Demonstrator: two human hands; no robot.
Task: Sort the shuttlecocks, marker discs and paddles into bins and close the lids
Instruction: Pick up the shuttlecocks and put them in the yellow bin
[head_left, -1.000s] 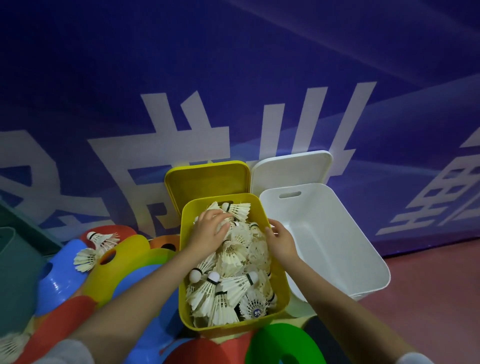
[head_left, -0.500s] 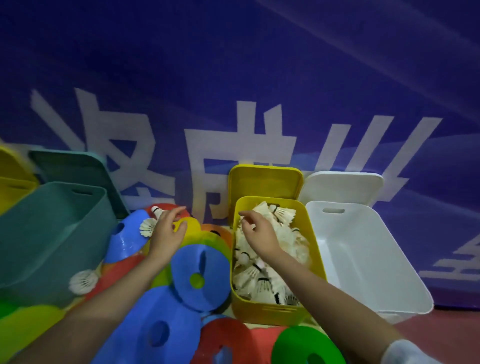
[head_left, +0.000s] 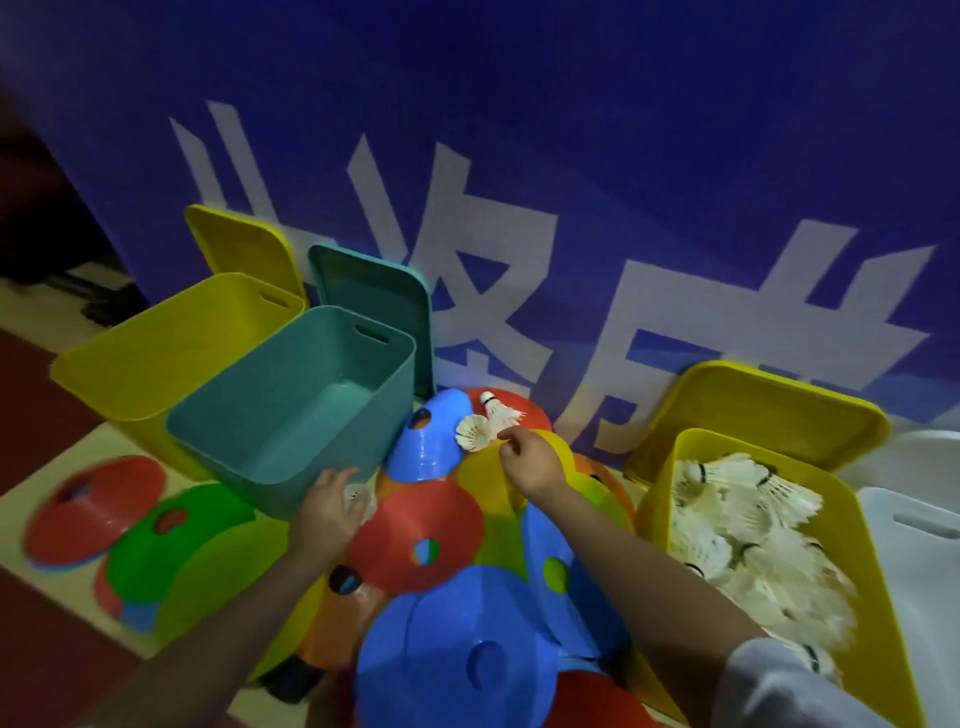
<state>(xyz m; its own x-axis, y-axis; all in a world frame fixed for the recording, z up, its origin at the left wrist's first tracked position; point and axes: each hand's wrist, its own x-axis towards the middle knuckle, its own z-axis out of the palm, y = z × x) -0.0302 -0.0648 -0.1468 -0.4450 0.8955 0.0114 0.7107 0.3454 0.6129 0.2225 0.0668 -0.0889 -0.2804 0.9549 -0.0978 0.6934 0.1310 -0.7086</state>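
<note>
Two shuttlecocks lie on the heap of marker discs: one (head_left: 474, 432) on a blue disc (head_left: 428, 441), another (head_left: 500, 411) just behind it on a red disc. My right hand (head_left: 530, 462) reaches over the heap, and its curled fingertips pinch the nearer shuttlecock's feather edge. My left hand (head_left: 330, 506) lies with straight fingers against the front corner of the teal bin (head_left: 291, 415), beside a third shuttlecock (head_left: 359, 501) that it partly hides. At the right, the yellow bin (head_left: 657, 499) is full of white shuttlecocks. No paddles are in view.
An empty yellow bin (head_left: 156, 343) stands left of the teal one. Lids lean on the blue wall: yellow (head_left: 239, 249), teal (head_left: 374, 306), yellow (head_left: 753, 405). A white bin (head_left: 909, 525) is at the far right. Red (head_left: 96, 509) and green (head_left: 176, 551) discs lie at the left.
The view has swung left. My right hand left the shuttlecock bin and reached the loose shuttlecocks on the discs. My left hand dropped from those to the shuttlecock by the teal bin.
</note>
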